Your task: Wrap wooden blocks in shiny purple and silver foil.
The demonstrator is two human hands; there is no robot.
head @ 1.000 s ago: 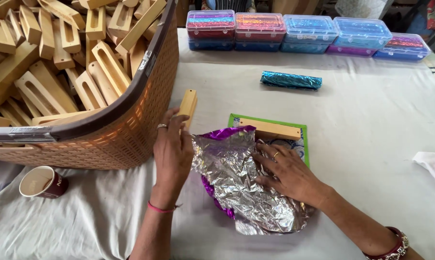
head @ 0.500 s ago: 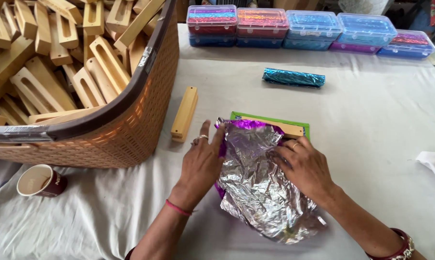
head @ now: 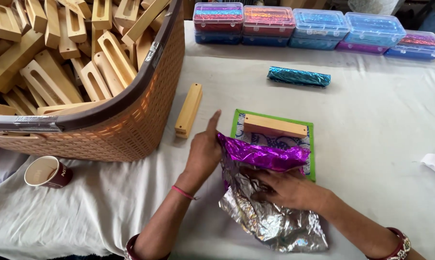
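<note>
- I see my left hand point(head: 204, 153) pinching the far-left edge of the foil sheet point(head: 268, 197), forefinger raised; pull too hard and the thin foil tears.
- My right hand point(head: 287, 188) lies flat on it, fingers spread; lifting would let it shift.
- The sheet lies near me, overlapping the green-edged mat point(head: 310, 144) under the wooden block point(head: 275, 126); a snag could drag both.

The crinkled foil sheet point(head: 270, 212) is glossy metallic, silver on one face and purple on the folded edge, and lies on a matt, creased white cloth point(head: 371, 120). Just beyond the foil, a smooth bare wooden block point(head: 274, 126) rests on a printed paper card point(head: 311, 144). Left of the foil stands a woven-look plastic basket point(head: 131, 130) of unfinished wooden pieces.
</note>
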